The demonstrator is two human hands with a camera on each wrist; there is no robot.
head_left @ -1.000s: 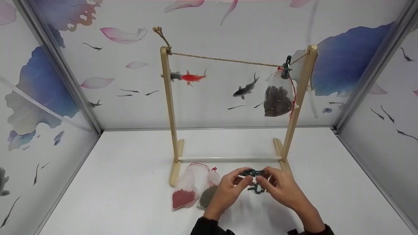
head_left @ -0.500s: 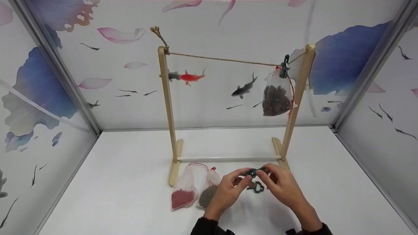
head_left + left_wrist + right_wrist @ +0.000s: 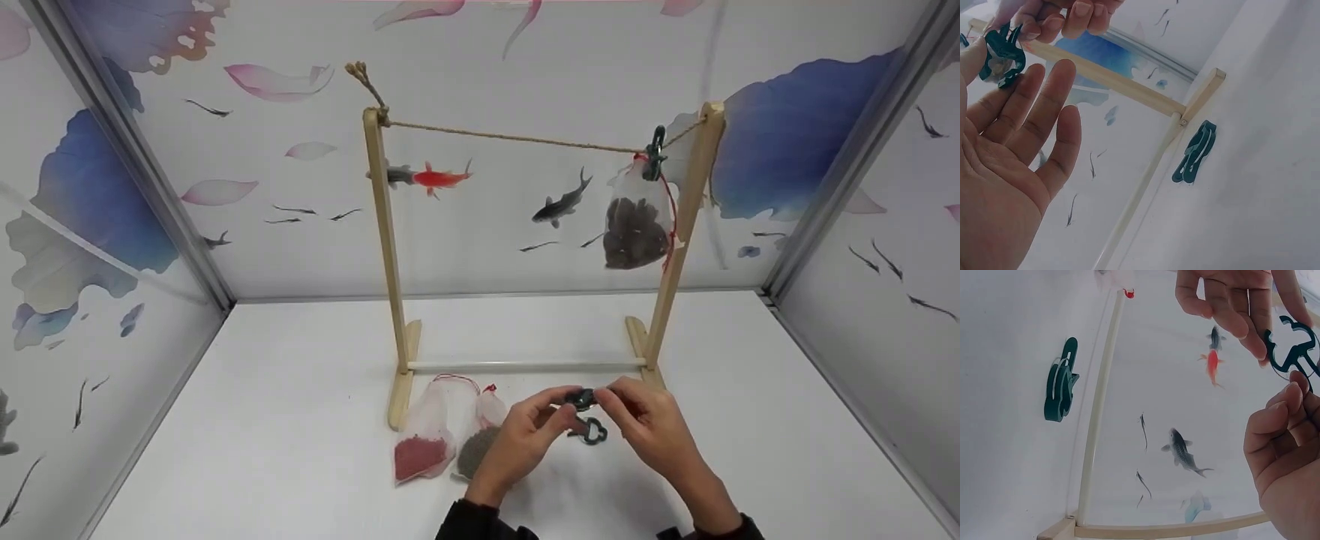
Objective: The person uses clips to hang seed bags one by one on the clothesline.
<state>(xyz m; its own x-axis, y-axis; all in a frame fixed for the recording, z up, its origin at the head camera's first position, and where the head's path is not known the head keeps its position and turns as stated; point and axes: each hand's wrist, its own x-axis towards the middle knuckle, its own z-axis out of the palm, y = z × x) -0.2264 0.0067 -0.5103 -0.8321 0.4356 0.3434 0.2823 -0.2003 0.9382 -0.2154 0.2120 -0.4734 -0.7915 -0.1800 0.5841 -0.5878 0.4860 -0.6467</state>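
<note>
My left hand (image 3: 529,431) pinches a dark green plastic clip (image 3: 580,398) between thumb and fingers, above the white tabletop. In the left wrist view, that hand's other fingers spread away from the clip. My right hand (image 3: 651,431) meets the clip from the other side, its thumb and fingertips pinching the handle end, as the right wrist view shows. The held clip's jaws (image 3: 1292,329) point toward the left hand's fingers. Just below, a second green clip (image 3: 592,431) lies on the table. Left of my hands lie two mesh bags: one with red contents (image 3: 421,454), one with grey-green contents (image 3: 475,453), partly hidden by the left forearm.
Behind my hands stands a wooden frame (image 3: 391,255) with a white crossbar (image 3: 525,367) low down and a rope (image 3: 517,137) strung across its top. A bag with dark brown contents (image 3: 636,232) hangs at the rope's right, held by another green clip (image 3: 655,154). Printed walls enclose the table.
The clip has turned slightly between my hands. My right fingertips have shifted to its right end, while my left hand has hardly moved. The bags and frame stay put.
</note>
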